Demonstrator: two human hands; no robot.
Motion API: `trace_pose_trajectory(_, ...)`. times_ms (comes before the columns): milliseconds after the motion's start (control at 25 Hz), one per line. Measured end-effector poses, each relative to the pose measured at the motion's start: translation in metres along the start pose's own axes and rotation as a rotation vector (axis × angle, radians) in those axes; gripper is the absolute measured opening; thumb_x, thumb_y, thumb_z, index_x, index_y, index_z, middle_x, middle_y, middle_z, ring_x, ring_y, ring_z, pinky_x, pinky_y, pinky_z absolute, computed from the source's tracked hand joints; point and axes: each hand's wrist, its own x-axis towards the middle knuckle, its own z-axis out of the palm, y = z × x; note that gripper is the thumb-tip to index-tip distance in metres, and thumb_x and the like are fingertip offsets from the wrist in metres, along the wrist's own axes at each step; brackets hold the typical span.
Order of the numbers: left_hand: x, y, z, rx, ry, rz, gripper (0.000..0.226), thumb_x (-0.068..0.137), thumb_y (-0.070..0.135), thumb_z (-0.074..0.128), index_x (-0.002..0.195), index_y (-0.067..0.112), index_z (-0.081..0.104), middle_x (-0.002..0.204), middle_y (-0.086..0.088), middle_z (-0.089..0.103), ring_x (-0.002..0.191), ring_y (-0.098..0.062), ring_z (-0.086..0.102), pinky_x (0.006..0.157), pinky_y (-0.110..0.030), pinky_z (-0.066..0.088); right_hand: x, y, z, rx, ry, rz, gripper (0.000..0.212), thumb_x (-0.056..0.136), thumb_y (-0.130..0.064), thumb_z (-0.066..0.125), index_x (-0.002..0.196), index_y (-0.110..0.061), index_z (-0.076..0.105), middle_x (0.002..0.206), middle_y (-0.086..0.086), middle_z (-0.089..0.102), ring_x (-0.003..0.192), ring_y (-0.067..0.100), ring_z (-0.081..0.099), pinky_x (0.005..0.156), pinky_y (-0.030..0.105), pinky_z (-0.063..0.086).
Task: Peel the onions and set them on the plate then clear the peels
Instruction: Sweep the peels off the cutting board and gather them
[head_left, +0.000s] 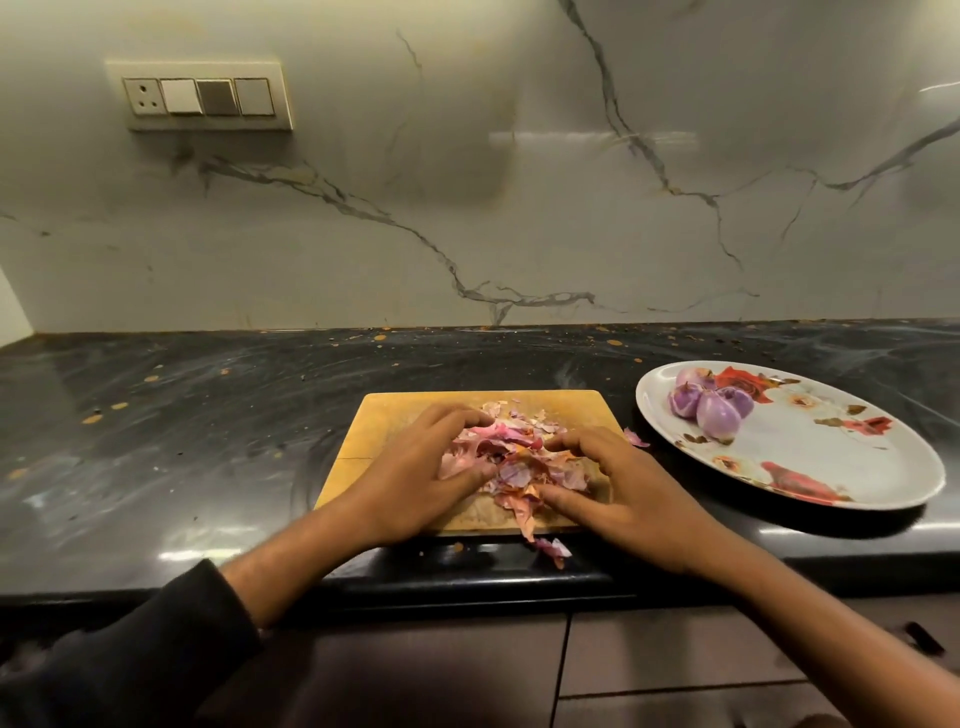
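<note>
A heap of pink and orange onion peels lies on a wooden cutting board at the counter's front. My left hand and my right hand cup the heap from either side, fingers curled round it. Several peeled purple onions sit together at the far left of a white floral plate to the right of the board. A few loose peels lie past the board's front edge, and one stray peel rests between board and plate.
The dark speckled countertop stretches left and behind the board. A marble backsplash with a switch panel rises at the back. The counter's front edge runs just below my wrists, with cabinet fronts underneath.
</note>
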Motion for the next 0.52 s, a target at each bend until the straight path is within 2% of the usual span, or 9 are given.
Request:
trace_pose_trajectory(80, -0.007, 0.005, 0.004, 0.02, 0.007, 0.044, 0.049, 0.091, 0.04, 0.066, 0.137, 0.027, 0.052, 0.138, 0.016, 0.044, 0.126, 0.004, 0.04, 0.104, -0.01, 0.031, -0.006, -0.001, 0.001, -0.017, -0.012, -0.077, 0.054, 0.083, -0.052, 0.072, 0.13, -0.028, 0.058, 0.128, -0.017, 0.053, 0.121, -0.008, 0.047, 0.099, 0.004, 0.034)
trace_pose_trajectory(240, -0.016, 0.013, 0.01, 0.062, -0.02, 0.101, 0.037, 0.088, 0.044, 0.067, 0.124, 0.036, 0.06, 0.127, 0.016, 0.048, 0.12, -0.002, 0.045, 0.104, -0.028, 0.041, -0.015, -0.001, 0.003, -0.022, -0.066, -0.127, 0.051, 0.077, -0.06, 0.073, 0.122, -0.037, 0.065, 0.123, -0.019, 0.051, 0.121, 0.002, 0.049, 0.101, 0.019, 0.043)
trace_pose_trajectory(400, -0.02, 0.021, 0.015, 0.112, -0.137, 0.13, 0.032, 0.09, 0.044, 0.066, 0.122, 0.042, 0.062, 0.115, 0.02, 0.047, 0.11, 0.0, 0.044, 0.096, -0.029, 0.044, -0.016, 0.001, 0.006, -0.052, -0.158, -0.173, 0.033, 0.083, -0.04, 0.079, 0.115, -0.034, 0.073, 0.108, -0.016, 0.063, 0.103, 0.003, 0.057, 0.086, 0.028, 0.051)
trace_pose_trajectory(520, -0.02, 0.018, 0.018, 0.07, -0.15, 0.108, 0.03, 0.091, 0.043, 0.065, 0.121, 0.041, 0.062, 0.111, 0.02, 0.048, 0.107, 0.0, 0.046, 0.092, -0.031, 0.048, -0.011, 0.0, 0.008, -0.054, -0.146, -0.17, 0.02, 0.088, -0.024, 0.076, 0.106, -0.031, 0.077, 0.098, -0.017, 0.067, 0.095, 0.002, 0.06, 0.079, 0.024, 0.051)
